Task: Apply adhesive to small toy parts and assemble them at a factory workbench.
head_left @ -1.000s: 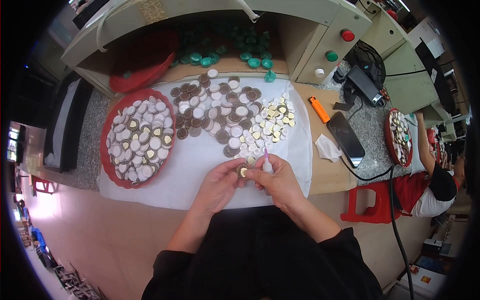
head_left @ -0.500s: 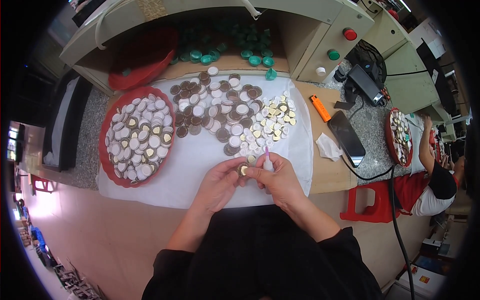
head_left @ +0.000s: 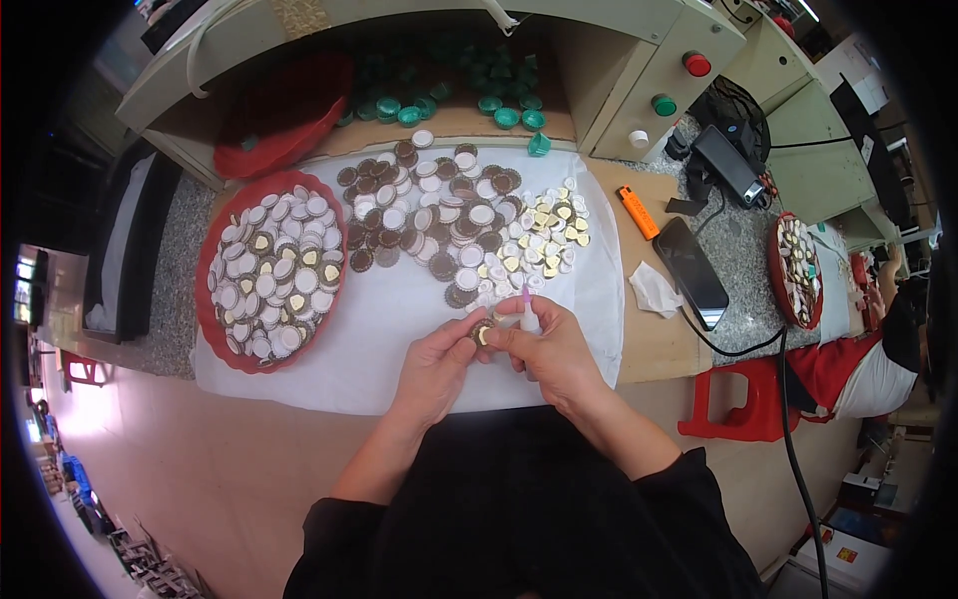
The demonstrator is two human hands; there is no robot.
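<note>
Red tray (head_left: 212, 262) of round discs (head_left: 274, 270)

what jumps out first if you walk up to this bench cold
The pile of round caps spread over the white sheet mid-table, brown ones to the left, gold-centred ones to the right. Left of it sits a red tray packed with more caps. In front, the left hand and right hand meet over one small cap.

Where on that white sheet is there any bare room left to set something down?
The white sheet is bare between the red tray and the left hand, and at its right edge beside the right hand. Above the hands it is crowded with the round pieces, and the tray is full.
</note>
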